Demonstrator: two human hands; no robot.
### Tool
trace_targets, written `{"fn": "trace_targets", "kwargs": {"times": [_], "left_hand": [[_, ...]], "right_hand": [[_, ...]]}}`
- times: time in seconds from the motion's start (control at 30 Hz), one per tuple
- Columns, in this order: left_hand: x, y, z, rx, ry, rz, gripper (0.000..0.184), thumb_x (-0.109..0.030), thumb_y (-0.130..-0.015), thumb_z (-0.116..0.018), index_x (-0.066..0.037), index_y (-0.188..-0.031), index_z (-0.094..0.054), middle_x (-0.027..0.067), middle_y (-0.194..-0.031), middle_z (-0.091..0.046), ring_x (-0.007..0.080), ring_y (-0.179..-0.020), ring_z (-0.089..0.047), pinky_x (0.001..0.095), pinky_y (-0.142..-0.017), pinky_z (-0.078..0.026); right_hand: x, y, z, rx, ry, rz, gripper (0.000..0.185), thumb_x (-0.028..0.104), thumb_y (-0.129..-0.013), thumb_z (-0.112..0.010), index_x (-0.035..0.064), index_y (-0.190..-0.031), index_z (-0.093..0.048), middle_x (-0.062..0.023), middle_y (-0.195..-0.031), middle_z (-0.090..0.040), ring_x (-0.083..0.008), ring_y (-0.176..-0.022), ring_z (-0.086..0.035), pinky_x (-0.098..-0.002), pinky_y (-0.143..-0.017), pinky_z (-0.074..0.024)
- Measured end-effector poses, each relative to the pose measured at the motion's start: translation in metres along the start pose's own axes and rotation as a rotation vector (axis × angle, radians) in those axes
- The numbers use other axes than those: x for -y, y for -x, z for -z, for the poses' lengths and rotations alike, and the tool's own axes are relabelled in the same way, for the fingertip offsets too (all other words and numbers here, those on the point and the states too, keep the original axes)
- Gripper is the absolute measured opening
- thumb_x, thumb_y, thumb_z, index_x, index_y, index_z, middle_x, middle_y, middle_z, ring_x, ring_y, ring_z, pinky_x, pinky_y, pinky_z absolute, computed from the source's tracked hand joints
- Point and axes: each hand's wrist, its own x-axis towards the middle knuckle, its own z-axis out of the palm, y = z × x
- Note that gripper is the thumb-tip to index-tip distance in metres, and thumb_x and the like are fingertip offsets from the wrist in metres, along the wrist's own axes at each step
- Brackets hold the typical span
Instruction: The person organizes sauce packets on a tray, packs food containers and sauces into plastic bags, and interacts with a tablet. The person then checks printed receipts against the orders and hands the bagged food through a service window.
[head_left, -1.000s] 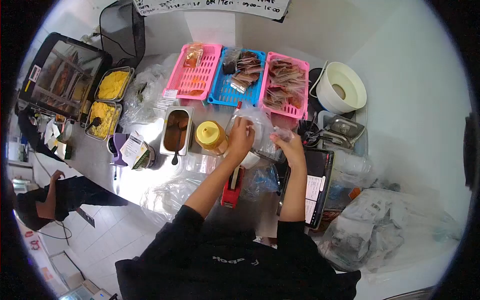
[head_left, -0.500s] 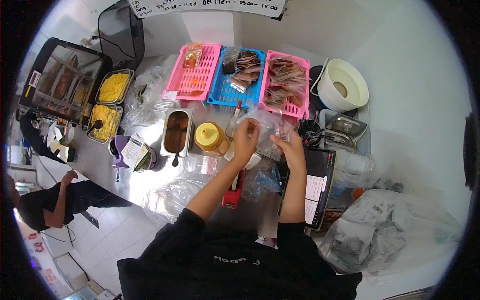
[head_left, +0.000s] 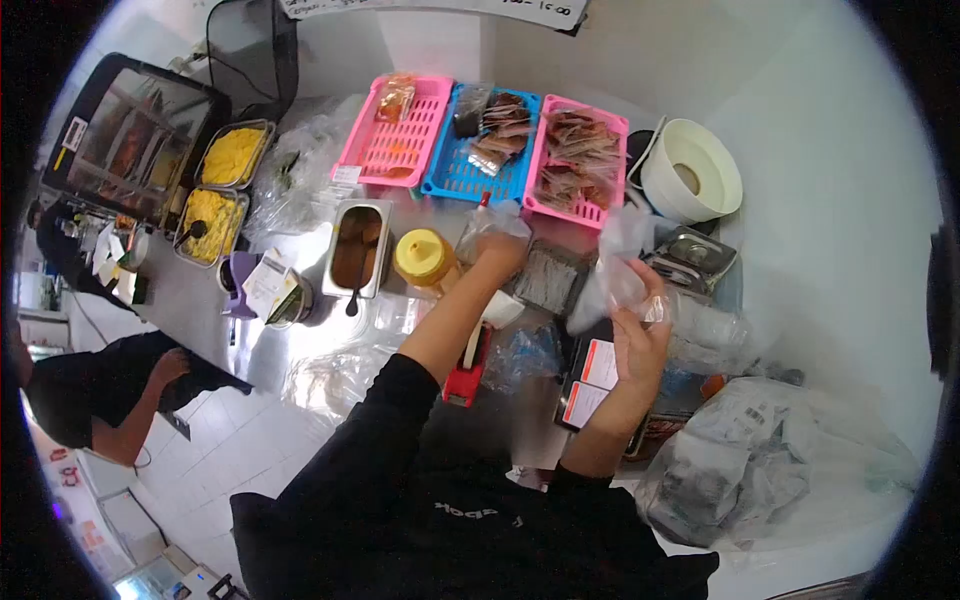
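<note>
My right hand [head_left: 640,335] is closed on a thin clear plastic bag [head_left: 622,255], which hangs crumpled and slightly blurred above the tablet's corner. Further left, my left hand [head_left: 502,255] is curled against another piece of clear plastic bag [head_left: 508,220], its fingertips partly hidden. That hand is just behind the yellow-capped squeeze bottle [head_left: 425,258]. Between the two hands sits a dark tray of small clear packets [head_left: 550,278]. Below it lie a red tape dispenser [head_left: 467,370] and a bluish crumpled plastic bag [head_left: 525,358].
Pink [head_left: 395,145] and blue [head_left: 470,175] baskets, plus another pink one, hold sachets at the back. A metal pan of brown sauce [head_left: 357,248] has a ladle in it. A tablet [head_left: 590,385], white tub [head_left: 690,170] and big plastic sack [head_left: 750,460] are rightward. Another person [head_left: 100,390] stands left.
My hands have moved apart. The right hand has carried a plastic bag to the right and nearer me, uncovering the packet tray; the left stays near the squeeze bottle. The tablet's screen has changed.
</note>
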Motion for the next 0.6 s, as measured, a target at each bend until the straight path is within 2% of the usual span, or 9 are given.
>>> {"fn": "trace_targets", "kwargs": {"times": [0.03, 0.1, 0.17, 0.27, 0.33, 0.43, 0.53, 0.57, 0.6], "left_hand": [[-0.003, 0.01, 0.003, 0.052, 0.052, 0.013, 0.033, -0.023, -0.085, -0.047, -0.012, -0.11, -0.066, 0.0108, -0.113, -0.063, 0.0261, -0.097, -0.062, 0.0482, -0.074, -0.047], [-0.012, 0.058, -0.001, -0.377, -0.109, -0.034, 0.031, -0.027, -0.082, -0.055, -0.009, -0.107, -0.062, 0.0086, -0.101, -0.063, 0.0303, -0.096, -0.06, 0.047, -0.079, -0.048], [-0.021, 0.122, 0.006, -0.616, -0.023, -0.141, 0.027, -0.029, -0.082, -0.058, -0.007, -0.097, -0.061, 0.0094, -0.086, -0.061, 0.0294, -0.086, -0.061, 0.0425, -0.072, -0.05], [0.029, 0.257, 0.021, -0.507, 0.335, -0.335, 0.025, -0.026, -0.078, -0.066, -0.006, -0.09, -0.059, 0.0116, -0.085, -0.06, 0.0299, -0.081, -0.059, 0.0393, -0.067, -0.049], [0.09, 0.315, 0.008, -0.751, 0.334, -0.163, 0.026, -0.022, -0.074, -0.072, -0.006, -0.089, -0.058, 0.0118, -0.086, -0.059, 0.0305, -0.083, -0.057, 0.0409, -0.07, -0.048], [0.177, 0.371, -0.038, -0.736, 0.108, 0.567, 0.062, -0.042, -0.066, -0.077, 0.002, -0.104, -0.057, 0.0194, -0.101, -0.06, 0.0341, -0.09, -0.059, 0.0438, -0.073, -0.047], [0.244, 0.377, -0.144, -0.564, 0.541, 0.683, 0.079, -0.047, -0.064, -0.078, 0.007, -0.114, -0.049, 0.0267, -0.104, -0.057, 0.035, -0.096, -0.059, 0.0444, -0.078, -0.047], [0.257, 0.375, -0.168, -0.502, 0.771, 0.724, 0.085, -0.047, -0.065, -0.078, 0.007, -0.12, -0.045, 0.0294, -0.101, -0.058, 0.0351, -0.096, -0.059, 0.0442, -0.079, -0.048], [0.258, 0.372, -0.163, -0.409, 0.799, 0.725, 0.076, -0.04, -0.07, -0.075, 0.005, -0.121, -0.043, 0.028, -0.09, -0.06, 0.0337, -0.085, -0.062, 0.0423, -0.073, -0.049]], "right_hand": [[-0.003, 0.002, -0.001, 0.001, 0.043, 0.013, 0.042, -0.004, -0.078, -0.063, -0.0024, -0.118, -0.051, -0.016, -0.116, -0.055, -0.0223, -0.104, -0.056, -0.0335, -0.09, -0.0455], [-0.012, 0.008, 0.007, 0.014, 0.128, 0.003, 0.042, -0.004, -0.078, -0.063, -0.0029, -0.118, -0.052, -0.0159, -0.116, -0.055, -0.0226, -0.103, -0.056, -0.0346, -0.089, -0.0465], [-0.021, 0.018, 0.013, -0.033, 0.074, -0.016, 0.04, 0.0, -0.079, -0.064, -0.0027, -0.118, -0.053, -0.0159, -0.116, -0.055, -0.0227, -0.1, -0.057, -0.0357, -0.087, -0.0481], [-0.035, 0.031, 0.022, 0.073, -0.073, 0.011, 0.026, 0.007, -0.083, -0.062, -0.0018, -0.107, -0.057, -0.0142, -0.114, -0.056, -0.0208, -0.096, -0.058, -0.0337, -0.082, -0.0502], [-0.038, 0.042, 0.01, 0.165, -0.189, 0.002, 0.025, 0.008, -0.082, -0.061, -0.0002, -0.105, -0.058, -0.0142, -0.111, -0.058, -0.0213, -0.095, -0.059, -0.0336, -0.081, -0.0503], [-0.062, 0.082, -0.055, 0.46, 0.017, -0.114, 0.024, 0.01, -0.081, -0.061, 0.0021, -0.103, -0.061, -0.014, -0.107, -0.06, -0.022, -0.093, -0.061, -0.0336, -0.079, -0.0504], [-0.136, 0.132, -0.146, 1.126, 0.413, -0.132, 0.024, 0.012, -0.079, -0.061, 0.0045, -0.101, -0.063, -0.0139, -0.102, -0.062, -0.0228, -0.092, -0.062, -0.0336, -0.077, -0.0505], [-0.182, 0.147, -0.168, 1.261, 0.539, -0.012, 0.024, 0.013, -0.079, -0.061, 0.0053, -0.1, -0.064, -0.0139, -0.101, -0.063, -0.023, -0.091, -0.063, -0.0336, -0.076, -0.0505], [-0.239, 0.158, -0.179, 1.335, 0.705, 0.132, 0.023, 0.014, -0.078, -0.06, 0.0061, -0.1, -0.065, -0.0138, -0.099, -0.064, -0.0233, -0.091, -0.063, -0.0335, -0.076, -0.0505]]}}
